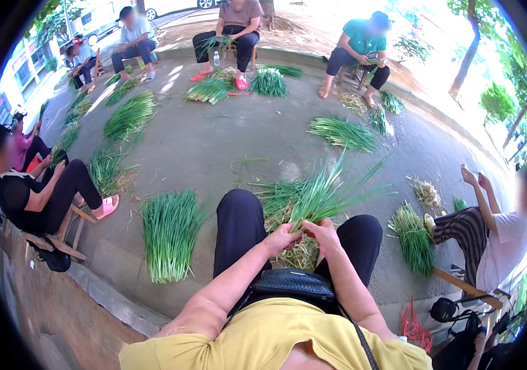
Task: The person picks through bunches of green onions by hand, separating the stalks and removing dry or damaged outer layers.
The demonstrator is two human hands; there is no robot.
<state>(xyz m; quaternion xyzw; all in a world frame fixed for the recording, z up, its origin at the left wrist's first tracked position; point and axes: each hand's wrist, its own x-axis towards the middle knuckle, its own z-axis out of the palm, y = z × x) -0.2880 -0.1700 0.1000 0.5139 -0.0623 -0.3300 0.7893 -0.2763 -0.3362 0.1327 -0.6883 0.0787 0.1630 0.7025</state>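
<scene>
Between my knees I hold a bunch of long green chives (322, 196), its leaves fanning up and away to the right. My left hand (283, 238) is closed round the pale lower ends. Right beside it, my right hand (322, 234) has its fingers closed at the same stem ends, thumb and fingertips pinching there. A loose heap of chives (274, 200) lies on the ground behind the bunch. Yellowish trimmings (303, 256) lie beneath my hands. To the left of my knee is a neat, aligned pile of chives (171, 234), white ends toward me.
A black bag (291, 283) rests on my lap. Seated people work around the paved ground (214, 154), one on the left (35, 191) and one on the right (491, 228). More chives (411, 240) lie near the right person's feet, others (342, 132) farther off. Red strings (414, 327) lie lower right.
</scene>
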